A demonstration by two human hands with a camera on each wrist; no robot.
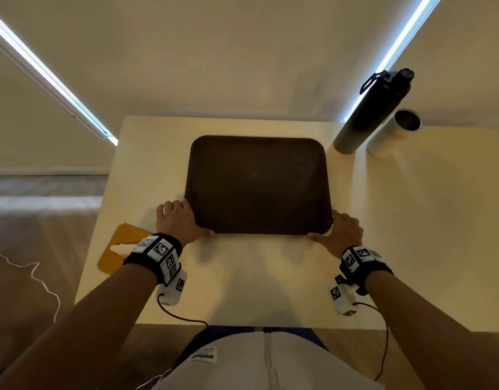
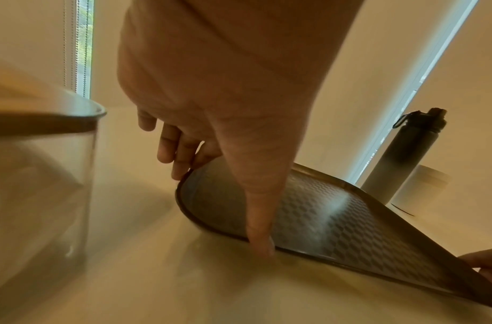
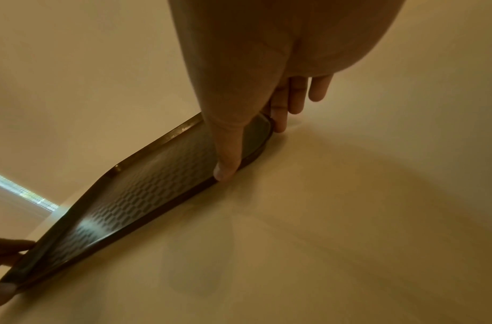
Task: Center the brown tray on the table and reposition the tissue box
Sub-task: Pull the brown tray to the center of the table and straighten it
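Your left hand (image 1: pixel 176 220) pinches the near left corner of the flat brown textured plastic tray (image 1: pixel 258 184), thumb on the near rim and fingers curled round the left edge; your right hand (image 1: pixel 339 230) grips the near right corner the same way. In both wrist views each thumb presses on the rim while the fingers wrap the corner, and the tray seems to lie flat on the pale cream table (image 1: pixel 271 277). Whether it is sliding just now you cannot tell

At about 8 o'clock from the tray, partly hidden under your left wrist, sits the yellow-orange cardboard tissue box (image 1: pixel 116 246) with a white tissue poking out, near the table's left edge. It looks not yet repositioned, so that half of the task is probably still ahead

The tray sits roughly mid-table, perhaps a shade left of centre, so the centring step appears nearly done

At 1 o'clock beyond the tray stand a tall dark metal bottle (image 1: pixel 375 114) and, just beside it, a white cylindrical cup (image 1: pixel 394 133), well clear of the tray
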